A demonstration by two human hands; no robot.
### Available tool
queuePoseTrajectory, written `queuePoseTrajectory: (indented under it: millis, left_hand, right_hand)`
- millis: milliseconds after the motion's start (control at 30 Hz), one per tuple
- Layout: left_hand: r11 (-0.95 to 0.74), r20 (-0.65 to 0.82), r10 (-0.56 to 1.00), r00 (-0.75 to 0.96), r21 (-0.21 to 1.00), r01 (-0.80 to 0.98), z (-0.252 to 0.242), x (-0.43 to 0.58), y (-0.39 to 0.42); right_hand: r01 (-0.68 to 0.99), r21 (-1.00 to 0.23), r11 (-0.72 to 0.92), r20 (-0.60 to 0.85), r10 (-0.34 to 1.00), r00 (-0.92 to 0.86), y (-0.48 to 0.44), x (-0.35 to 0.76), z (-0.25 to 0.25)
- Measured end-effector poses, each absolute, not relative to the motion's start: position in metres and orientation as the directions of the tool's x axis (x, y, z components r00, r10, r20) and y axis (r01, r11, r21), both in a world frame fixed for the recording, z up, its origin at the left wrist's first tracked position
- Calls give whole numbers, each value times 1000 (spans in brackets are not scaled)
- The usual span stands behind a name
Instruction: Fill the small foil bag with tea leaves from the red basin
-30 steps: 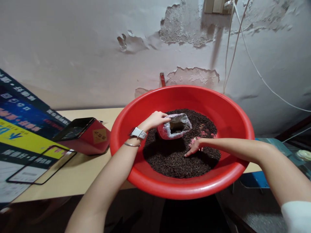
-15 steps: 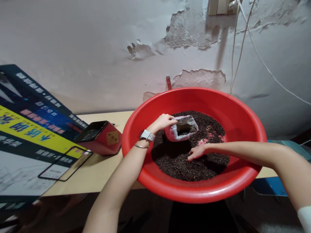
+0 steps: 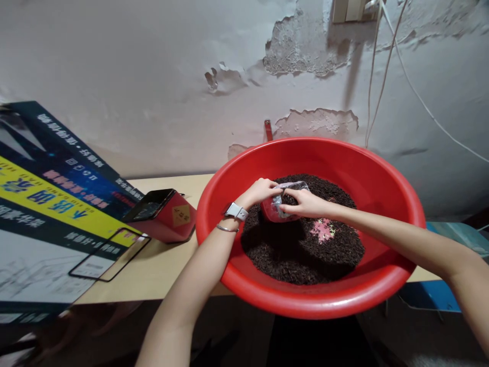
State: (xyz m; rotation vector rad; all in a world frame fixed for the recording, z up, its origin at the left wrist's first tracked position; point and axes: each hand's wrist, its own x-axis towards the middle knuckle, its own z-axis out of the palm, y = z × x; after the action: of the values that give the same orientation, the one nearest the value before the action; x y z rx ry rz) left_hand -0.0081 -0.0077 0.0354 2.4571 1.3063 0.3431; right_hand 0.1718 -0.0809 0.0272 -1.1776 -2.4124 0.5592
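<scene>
We see one small clear plastic bag [image 3: 278,208] over a red inner pouch, lying on the heap of dark brown loose granules [image 3: 301,250] inside one big round red plastic basin [image 3: 382,173]. The bag sits at about 11 o'clock of the heap, and it is exactly between our two hands.

Our left hand [image 3: 259,191] comes to the bag from 9 o'clock. Its fingers [image 3: 269,184] are curled around the left edge of the bag mouth and pinch the plastic there, so this hand is closed on the bag. On this wrist we wear one white watch [image 3: 236,211] and one thin metal bangle [image 3: 226,229].

Our right hand [image 3: 303,202] comes from 3 o'clock and lies over the opening of the bag. Its fingers are bent and pressed together with the tips pointing to the left hand; they touch the plastic at the mouth. We cannot tell if they really grip the bag or hold some granules.

At about 4 o'clock from the bag, one pink patch [image 3: 323,229] shows through the granules.

The basin stands on one light wooden table [image 3: 168,265]. At 9 o'clock from the basin there is one red tin box [image 3: 168,218] with an open top, lying tilted, and further left one big printed cardboard box [image 3: 49,204] in blue, yellow and white.
</scene>
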Motion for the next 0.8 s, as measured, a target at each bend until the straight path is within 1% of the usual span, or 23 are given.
queuePoseTrajectory:
  millis: [67,133,200,267,333,400,467,533,633,700,733,800]
  left_hand:
    - [-523,53,832,552,404,750,36,-8,-8]
    - [-524,50,833,551,391,757,36,-8,-9]
    - [-528,47,830,555,384,757,37,-8,-10]
    - [-529,46,830,557,385,757,36,-8,-10]
    - [-522,44,835,548,380,764,36,-8,-10]
    - [-515,47,841,539,376,771,36,-8,-10]
    - [-516,51,841,539,379,768,36,-8,-10]
    - [-519,51,838,543,382,765,35,-8,-10]
    - [-521,54,836,545,386,761,35,-8,-11]
    - [-530,59,831,553,389,754,34,-9,-10]
    - [-533,61,829,556,390,751,34,-9,-10]
    - [-536,64,827,558,389,750,34,-9,-10]
  right_hand:
    - [721,-401,565,246,825,-509,-73,176,21]
    - [768,-327,550,227,835,-501,-68,179,12]
    - [767,-299,568,210,823,-528,-65,180,7]
    - [743,-313,592,241,806,-541,-62,182,8]
    - [735,-367,570,309,820,-482,-56,187,12]
    - [758,-433,488,356,865,-354,-45,200,17]
    - [807,-460,370,342,913,-224,-31,218,17]
    - [881,-417,225,237,962,-134,-17,239,8]
    - [965,-262,31,-91,994,-57,-7,262,-21]
    - [980,-196,-15,-273,961,-40,-11,268,-46]
    - [982,-187,-18,-324,945,-44,-15,267,-58]
    - [981,-195,-8,-370,927,-66,-24,263,-80]
